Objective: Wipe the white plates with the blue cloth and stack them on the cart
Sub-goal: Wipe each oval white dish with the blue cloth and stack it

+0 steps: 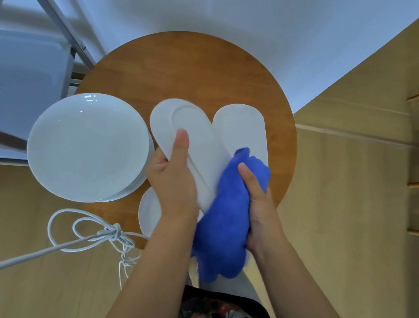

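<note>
We're gripping a smooth oval white plate [195, 144] w/ left hand [173, 180], tilted over the round wooden table [190, 67]; right hand [258, 200] is clutching the fluffy blue cloth [225, 224] against it. Glossy round plates stack [88, 146] sitting left.

You look down at a round brown wooden table [190, 67]. Under it is a light wooden floor [355, 192]. A white wall [262, 3] stands far off.

Plate stack [88, 149] blocks left; table's [190, 67] far half open.
</note>
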`<state>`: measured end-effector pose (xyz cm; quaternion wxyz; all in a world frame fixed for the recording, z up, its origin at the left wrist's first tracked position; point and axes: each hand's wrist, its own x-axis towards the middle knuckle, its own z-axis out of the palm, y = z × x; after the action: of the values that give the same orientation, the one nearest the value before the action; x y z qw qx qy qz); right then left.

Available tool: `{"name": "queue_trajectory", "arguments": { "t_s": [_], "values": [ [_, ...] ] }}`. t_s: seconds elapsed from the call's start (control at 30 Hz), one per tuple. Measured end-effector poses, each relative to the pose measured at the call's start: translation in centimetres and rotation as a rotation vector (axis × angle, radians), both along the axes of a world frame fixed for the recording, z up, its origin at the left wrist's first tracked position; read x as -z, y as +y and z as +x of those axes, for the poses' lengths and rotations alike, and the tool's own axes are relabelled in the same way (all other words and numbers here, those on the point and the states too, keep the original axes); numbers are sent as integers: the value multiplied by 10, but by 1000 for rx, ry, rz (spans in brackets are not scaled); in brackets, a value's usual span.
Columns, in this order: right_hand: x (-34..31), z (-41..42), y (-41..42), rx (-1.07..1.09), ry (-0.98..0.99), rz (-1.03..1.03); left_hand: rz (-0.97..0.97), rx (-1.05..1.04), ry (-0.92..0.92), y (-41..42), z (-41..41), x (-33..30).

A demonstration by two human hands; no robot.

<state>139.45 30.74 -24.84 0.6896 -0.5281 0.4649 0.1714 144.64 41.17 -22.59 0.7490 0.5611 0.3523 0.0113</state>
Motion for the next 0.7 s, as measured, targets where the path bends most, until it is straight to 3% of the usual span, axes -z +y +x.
{"name": "queue_trajectory", "arguments": {
  "t_s": [0.1,0.2,0.27,0.33,0.37,0.5,0.7],
  "values": [
    [1,5,11,61,-8,117,36,58,-72,-12,-3,-4],
    [-2,20,-13,-59,-10,7,84,163,-79,2,-8,-6],
    [-7,26,-39,-130,-29,85,-186,259,-13,38,-3,-1],
    [-10,27,-63,-205,-85,27,-573,424,140,71,7,-2],
    [-10,28,-69,-239,-109,-8,-672,497,226,79,9,0],
    [-8,25,-68,-272,-171,-107,-604,474,417,63,6,11],
    [4,3,-30,-23,-201,-348,-544,323,338,32,0,12]
  ]
}}
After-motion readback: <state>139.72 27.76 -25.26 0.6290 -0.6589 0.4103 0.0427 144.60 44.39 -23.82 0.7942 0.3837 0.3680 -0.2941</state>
